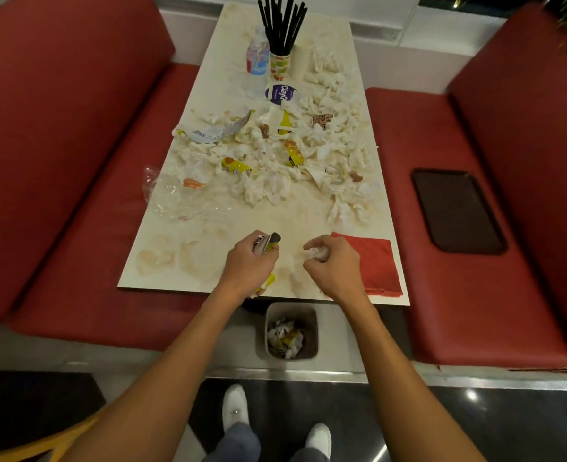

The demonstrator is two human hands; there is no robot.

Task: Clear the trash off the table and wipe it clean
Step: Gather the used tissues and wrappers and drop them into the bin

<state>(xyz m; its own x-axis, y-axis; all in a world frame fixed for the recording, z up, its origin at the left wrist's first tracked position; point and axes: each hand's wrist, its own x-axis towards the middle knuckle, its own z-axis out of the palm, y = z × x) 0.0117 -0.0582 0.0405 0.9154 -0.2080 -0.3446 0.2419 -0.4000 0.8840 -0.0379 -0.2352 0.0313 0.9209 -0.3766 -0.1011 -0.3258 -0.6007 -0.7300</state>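
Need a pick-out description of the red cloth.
Find the long white table between the red benches. At its near right corner, beside the right hand, lies the red cloth. It alone is flat and red; its neighbours are crumpled white napkins.

I see my left hand [247,261] and right hand [333,268] on bare forearms [162,358], blue-grey jeans [240,441] and white shoes [234,406].

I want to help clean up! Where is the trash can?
In the head view, the trash can sits on the floor in the middle, just below the near edge of the table, in the gap between the two red benches.
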